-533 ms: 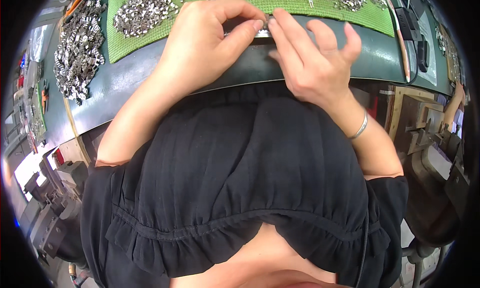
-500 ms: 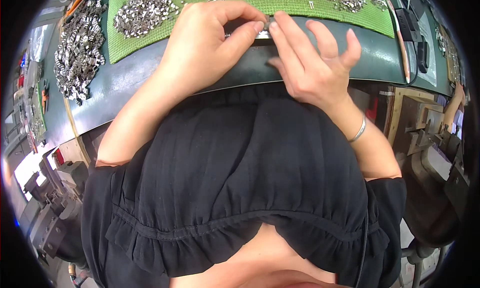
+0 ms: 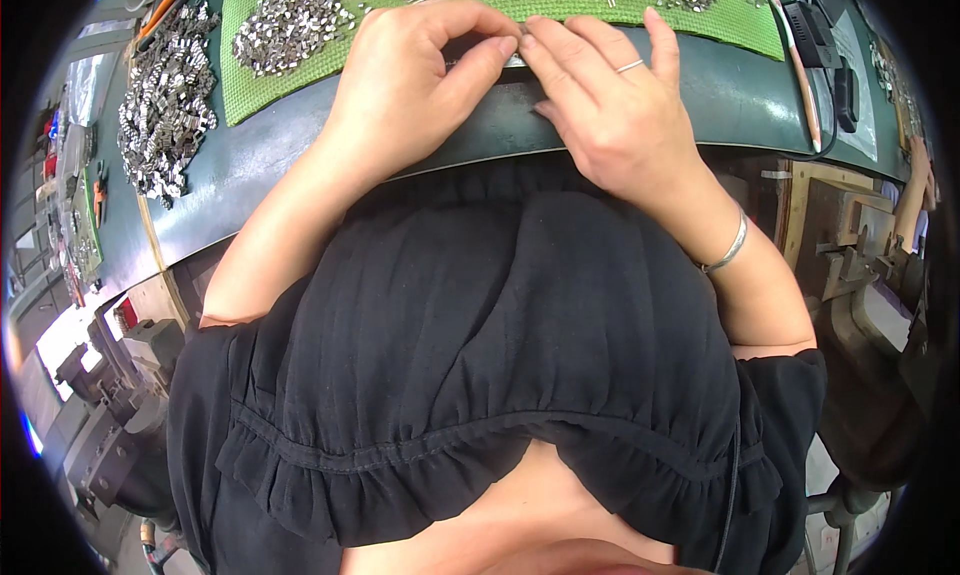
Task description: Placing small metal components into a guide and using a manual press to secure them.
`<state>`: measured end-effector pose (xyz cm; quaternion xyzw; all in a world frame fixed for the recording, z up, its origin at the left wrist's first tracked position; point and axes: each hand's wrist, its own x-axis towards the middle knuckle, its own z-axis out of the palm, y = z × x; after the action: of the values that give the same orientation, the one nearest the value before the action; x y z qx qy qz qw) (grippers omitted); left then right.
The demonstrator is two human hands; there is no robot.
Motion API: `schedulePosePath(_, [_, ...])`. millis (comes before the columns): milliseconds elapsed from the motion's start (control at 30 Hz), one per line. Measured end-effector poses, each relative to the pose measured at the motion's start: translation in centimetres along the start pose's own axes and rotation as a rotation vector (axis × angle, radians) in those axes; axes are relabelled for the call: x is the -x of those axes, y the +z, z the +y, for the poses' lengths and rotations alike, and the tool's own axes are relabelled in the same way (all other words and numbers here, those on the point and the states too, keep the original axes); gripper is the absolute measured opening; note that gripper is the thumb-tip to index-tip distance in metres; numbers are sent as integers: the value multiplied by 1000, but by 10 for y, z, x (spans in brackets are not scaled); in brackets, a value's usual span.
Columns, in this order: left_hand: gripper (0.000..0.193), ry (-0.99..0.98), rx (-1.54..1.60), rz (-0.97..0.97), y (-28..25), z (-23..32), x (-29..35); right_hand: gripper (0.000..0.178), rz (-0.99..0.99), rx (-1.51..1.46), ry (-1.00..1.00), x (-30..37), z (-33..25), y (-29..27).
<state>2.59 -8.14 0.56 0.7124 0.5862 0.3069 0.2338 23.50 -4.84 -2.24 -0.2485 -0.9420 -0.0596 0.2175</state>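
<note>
My left hand (image 3: 400, 90) is closed in a pinch, thumb and forefinger meeting over the near edge of the green mat (image 3: 420, 20). A small shiny metal piece (image 3: 515, 62) shows at its fingertips, mostly hidden by them. From the other side, my right hand (image 3: 625, 120) brings its foremost fingertips against the same spot. Its fingers are stretched out, with the little finger raised and the thumb apart below. Beyond my left hand, a heap of small silvery metal pieces (image 3: 290, 30) lies on the mat.
Linked metal pieces form a dark pile (image 3: 165, 105) on the green tabletop (image 3: 260, 115) at left, near orange-handled pliers (image 3: 165, 10). A pencil-like stick (image 3: 800, 75) and a black adapter (image 3: 810, 35) lie right. Machinery (image 3: 850, 235) stands below the table's right side; another person's arm (image 3: 915, 190) shows beyond.
My right hand has turned and its fingers have come closer together, its fingertips shifting left toward my left hand's pinch. My left hand keeps its pinch. The whole view has shifted slightly.
</note>
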Motion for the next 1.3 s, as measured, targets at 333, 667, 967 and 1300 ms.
schedulePosePath(333, [15,373,-249,131,14,-9,3,36,399,-511,254,12,20,4])
schedulePosePath(667, [27,211,-22,27,-12,7,-14,48,120,-120,13,11,11,-9])
schedulePosePath(967, [19,148,425,-323,-13,24,-49,32,187,-24,-75,8,2,-7])
schedulePosePath(1300, [19,73,117,-79,7,25,-81,15,348,-52,-98,15,11,-14])
